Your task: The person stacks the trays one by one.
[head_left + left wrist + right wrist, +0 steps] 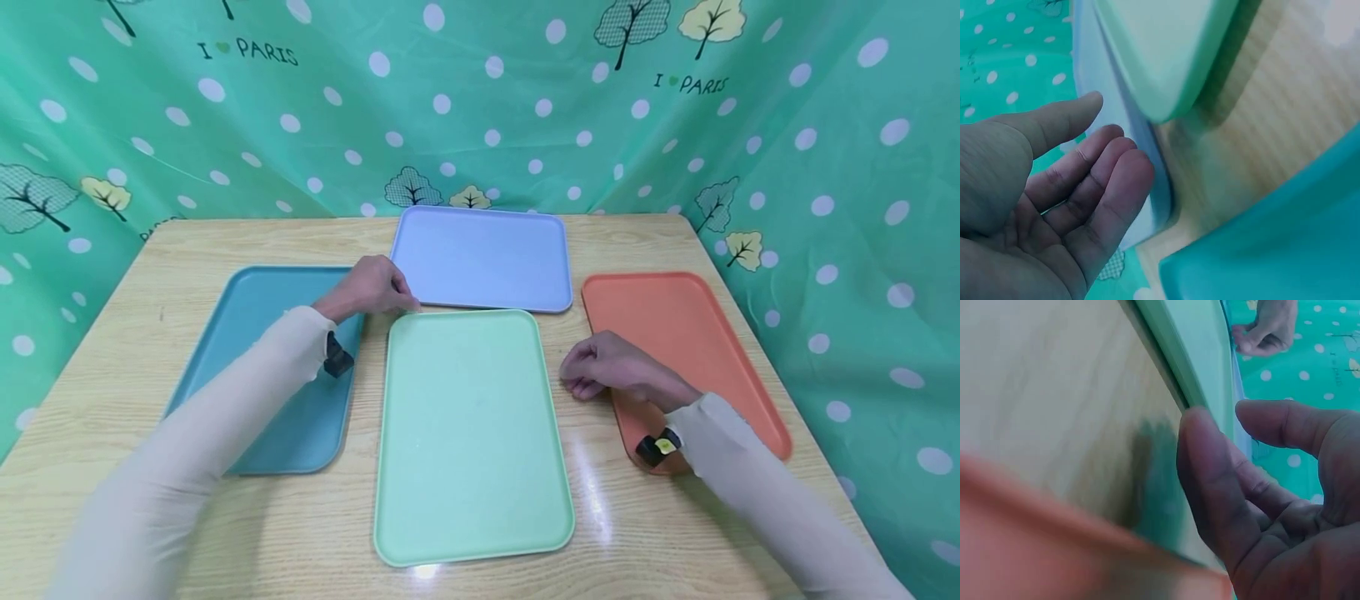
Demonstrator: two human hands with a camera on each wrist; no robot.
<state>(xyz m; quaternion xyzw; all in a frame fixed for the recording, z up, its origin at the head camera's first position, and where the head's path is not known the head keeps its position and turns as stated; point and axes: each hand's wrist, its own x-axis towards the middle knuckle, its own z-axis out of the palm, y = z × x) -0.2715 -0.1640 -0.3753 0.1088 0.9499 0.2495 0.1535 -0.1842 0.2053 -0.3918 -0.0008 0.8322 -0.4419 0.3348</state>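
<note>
Neither grip holds anything above wooden table (637,517), polka-dot green curtain (525,100) behind.

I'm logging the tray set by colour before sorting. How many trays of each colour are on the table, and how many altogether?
Teal tray: 1
Lavender-blue tray: 1
Mint green tray: 1
Orange tray: 1
Total: 4 trays

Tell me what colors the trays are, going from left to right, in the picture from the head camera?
Teal tray → mint green tray → orange tray. The lavender blue tray sits farther back, above the green one, so it shares that middle spot.
</note>
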